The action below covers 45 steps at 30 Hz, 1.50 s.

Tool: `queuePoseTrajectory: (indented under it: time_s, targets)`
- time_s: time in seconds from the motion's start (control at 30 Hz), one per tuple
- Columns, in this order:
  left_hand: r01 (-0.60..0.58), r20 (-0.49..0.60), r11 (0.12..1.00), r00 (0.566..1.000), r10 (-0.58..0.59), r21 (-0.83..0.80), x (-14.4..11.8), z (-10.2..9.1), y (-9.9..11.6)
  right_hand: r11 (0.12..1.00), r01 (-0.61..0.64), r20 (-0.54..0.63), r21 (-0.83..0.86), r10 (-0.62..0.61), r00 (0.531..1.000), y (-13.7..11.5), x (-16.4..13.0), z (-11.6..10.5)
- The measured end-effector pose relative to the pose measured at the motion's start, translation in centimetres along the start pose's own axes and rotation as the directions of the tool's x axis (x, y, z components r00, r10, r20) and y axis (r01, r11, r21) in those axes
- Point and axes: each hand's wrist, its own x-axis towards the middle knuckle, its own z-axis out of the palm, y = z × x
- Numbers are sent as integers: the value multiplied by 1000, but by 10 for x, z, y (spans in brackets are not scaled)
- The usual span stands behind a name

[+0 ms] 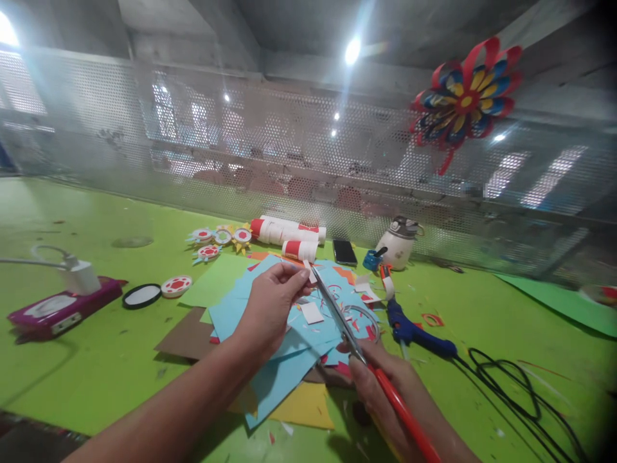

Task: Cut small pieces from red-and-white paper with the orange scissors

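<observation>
My left hand pinches a small strip of white paper between thumb and fingers. In my right hand is a pair of scissors with red handles, its blades pointing up and left. The blade tips meet the white strip close to my left fingertips. Beneath both hands lie blue paper sheets covered with small scraps. A white paper square rests on the blue sheets between my hands. Brown paper and yellow paper stick out from under the pile.
A blue glue gun with a black cord lies at the right. Paper cups, a phone and a jug stand behind the pile. Left are a purple power strip and cut-paper flowers. A mesh screen borders the table.
</observation>
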Motion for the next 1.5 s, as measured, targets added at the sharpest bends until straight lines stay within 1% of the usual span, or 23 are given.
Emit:
queuePoseTrajectory:
  time_s: [0.1, 0.17, 0.3, 0.37, 0.47, 0.6, 0.73, 0.8, 0.9, 1.0, 1.07, 1.17, 1.3, 1.43, 1.5]
  targets:
    - [-2, 24, 1000, 1000, 2, 10, 0, -1, -3, 998, 31, -27, -62, -32, 999, -3, 0, 0]
    - [7, 28, 1000, 1000, -7, 3, 1, -1, -5, 997, 42, -27, -67, -44, 999, -5, 0, 0]
    - [35, 44, 999, 998, -35, 7, 2, -2, -7, 997, -14, 15, -79, 15, 1000, -3, -1, -2]
    - [38, 55, 998, 998, -40, 40, 2, -3, -8, 996, -6, 34, -85, 9, 999, -2, 0, -3]
    - [24, 70, 996, 997, -30, 81, 2, -4, -8, 996, 26, 33, -80, -23, 999, -1, 0, -3]
    - [15, 59, 998, 998, -19, 64, 2, -3, -5, 996, 30, 3, -80, -30, 1000, -1, 0, -3]
    - [33, 62, 998, 997, -37, 62, 2, -2, -4, 998, 57, 25, -40, -56, 998, 0, 1, -3]
    - [39, 73, 996, 996, -45, 82, 3, -3, -4, 998, 48, 29, -46, -46, 998, 2, 1, -4]
    - [11, 90, 994, 996, -21, 112, 3, -4, -2, 995, 0, 41, -103, 4, 999, 3, 0, -6]
    - [-36, 61, 995, 998, 31, 91, 4, -4, 0, 992, -44, 44, -120, 49, 998, 2, -1, -9]
    - [-53, 36, 997, 998, 51, 57, 4, -4, 2, 995, -43, 39, -86, 46, 998, 0, -1, -9]
    - [-48, 13, 999, 999, 47, 15, 4, -3, 4, 999, -12, 24, -35, 13, 1000, -2, 0, -7]
    - [-43, -21, 999, 999, 43, -7, 3, -2, 7, 1000, 25, -18, -13, -25, 1000, -3, 0, -5]
    - [-59, -82, 998, 995, 58, -14, 2, -2, 12, 999, -35, -7, 20, 35, 999, -2, -1, -4]
    - [-50, -89, 998, 995, 47, -33, 1, 0, 13, 999, -40, -23, 9, 40, 999, -1, -1, -3]
